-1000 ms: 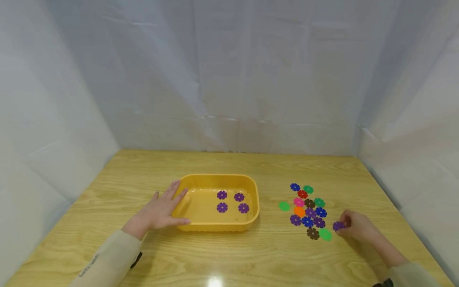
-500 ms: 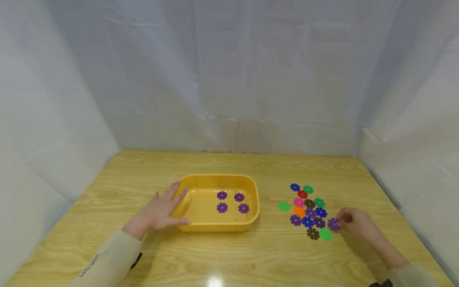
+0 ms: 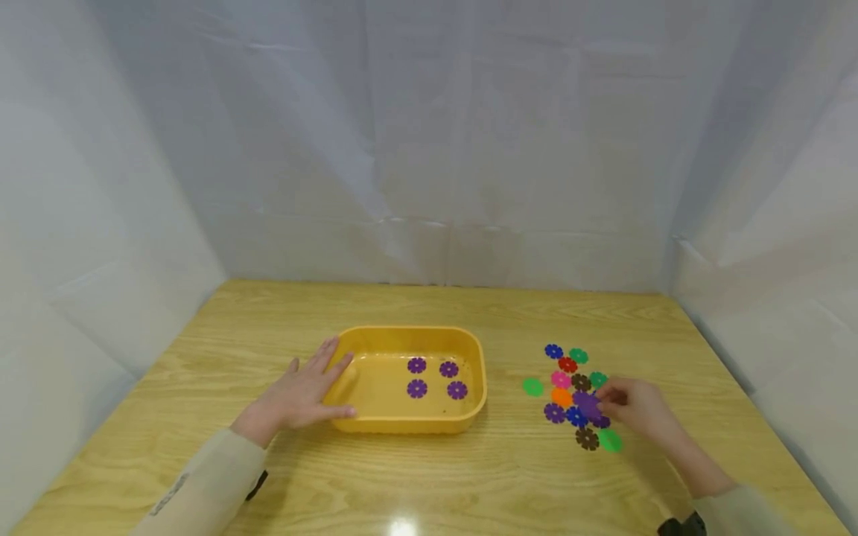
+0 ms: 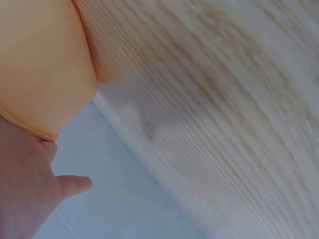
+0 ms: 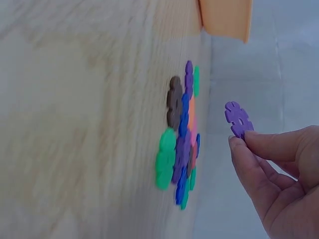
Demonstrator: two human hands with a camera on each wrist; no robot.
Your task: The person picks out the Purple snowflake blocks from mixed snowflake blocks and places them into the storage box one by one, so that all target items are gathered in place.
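While left hand [image 3: 295, 398] rests flat against tray [image 3: 409, 339], right hand [image 3: 633, 408] pinches purple disc [image 3: 588, 403].

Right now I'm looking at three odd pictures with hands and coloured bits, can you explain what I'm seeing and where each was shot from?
No machine: a person works bare-handed at a wooden table. The wide picture comes from a head camera; the other two from cameras on each wrist. The left hand rests against a yellow plastic tub holding four purple flower-shaped discs. The right hand pinches one purple disc above a pile of mixed-colour discs.
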